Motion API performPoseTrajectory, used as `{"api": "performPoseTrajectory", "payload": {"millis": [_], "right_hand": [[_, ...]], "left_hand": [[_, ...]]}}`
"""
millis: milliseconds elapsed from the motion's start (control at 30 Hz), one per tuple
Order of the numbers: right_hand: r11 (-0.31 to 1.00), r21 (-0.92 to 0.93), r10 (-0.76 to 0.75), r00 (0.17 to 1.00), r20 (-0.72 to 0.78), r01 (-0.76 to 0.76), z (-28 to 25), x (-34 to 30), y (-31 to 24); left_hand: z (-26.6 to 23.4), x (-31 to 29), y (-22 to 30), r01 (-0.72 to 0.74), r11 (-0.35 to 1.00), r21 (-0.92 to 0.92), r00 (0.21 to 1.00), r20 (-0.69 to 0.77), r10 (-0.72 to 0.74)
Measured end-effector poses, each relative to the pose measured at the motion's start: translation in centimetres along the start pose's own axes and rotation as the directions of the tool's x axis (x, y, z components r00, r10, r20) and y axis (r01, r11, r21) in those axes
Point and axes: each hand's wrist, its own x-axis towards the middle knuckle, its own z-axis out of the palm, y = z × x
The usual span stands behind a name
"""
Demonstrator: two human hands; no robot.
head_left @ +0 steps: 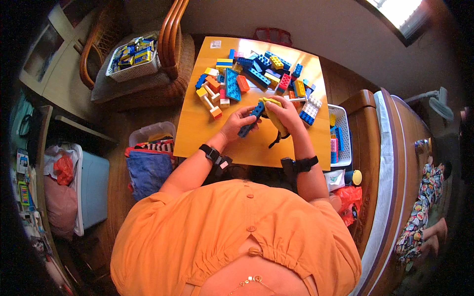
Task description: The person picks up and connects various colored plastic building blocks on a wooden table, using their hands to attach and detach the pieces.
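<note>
My left hand [239, 123] grips a long blue building brick [245, 130], tilted above the near part of the wooden table [212, 143]. Closed around a yellow cloth [273, 120], my right hand [285, 114] presses it to the brick's upper end. A dark strap-like end [275, 141] hangs below the cloth. Beyond both hands lies a loose pile of coloured bricks, among them a large teal brick [232, 85], an orange brick [243, 83] and a red brick [284, 83]. A white brick [311, 106] sits by blue ones near the right edge.
Right of the table stands a white basket [346, 116] with bricks. A wicker chair [172, 44] at the back left bears another white basket [129, 74] full of packets. A clear bin [149, 129] holds clothes. On the bed [395, 148] at the right, another person [419, 214] lies.
</note>
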Motion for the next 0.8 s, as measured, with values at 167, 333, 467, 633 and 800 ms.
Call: {"api": "performPoseTrajectory", "payload": {"millis": [167, 333, 467, 633, 800], "right_hand": [[0.986, -0.142, 0.094, 0.995, 0.018, -0.091, -1.1, -0.3, -0.1], [0.989, 0.149, -0.013, 0.998, -0.061, 0.022, 3.6, -1.1, 2.8], [0.916, -0.236, -0.343, 0.938, -0.044, 0.324, 7.3, -4.0, 4.7], [0.875, -0.322, -0.398, 0.916, -0.055, 0.361, 6.5, -4.3, 4.0], [0.891, -0.335, -0.428, 0.812, -0.397, 0.306, 4.3, -0.1, 1.8]], "left_hand": [[-1.6, 0.0, -0.3, 0.044, 0.997, -0.068, 0.999, 0.030, -0.042], [-1.1, 0.7, -0.7, 0.088, 0.959, -0.268, 0.975, -0.173, -0.138], [-2.6, 1.2, -1.6, -0.045, 0.944, -0.328, 0.979, -0.202, -0.023], [0.9, 1.5, -0.1, -0.123, 0.964, -0.236, 0.935, -0.353, 0.033], [-1.8, 1.5, -1.8, -0.020, 0.997, -0.076, 0.995, -0.098, 0.013]]}}
